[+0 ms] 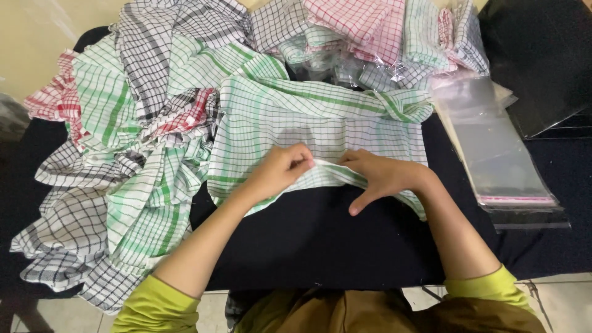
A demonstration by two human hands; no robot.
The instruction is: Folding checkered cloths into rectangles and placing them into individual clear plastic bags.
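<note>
head view: hands [327, 172] pinch green-checked cloth [320, 120].

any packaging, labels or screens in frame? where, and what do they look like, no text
Stack of clear plastic bags: right of the hands on the dark table; flat, rectangular, transparent, with a pink strip along the near edge.
Bagged checked cloths: far end of the table, top centre to right; crinkled clear wrap over pink, green and grey checks.
Labels, signs, screens: none visible.

Woven cloth, glossy film, matt black cover

Under both hands' pinch the green-checked cloth [320, 123] looks soft, matt cotton; right of it, clear plastic bags [493, 154] shine; beneath, the black table cover [320, 240] is dull.
</note>
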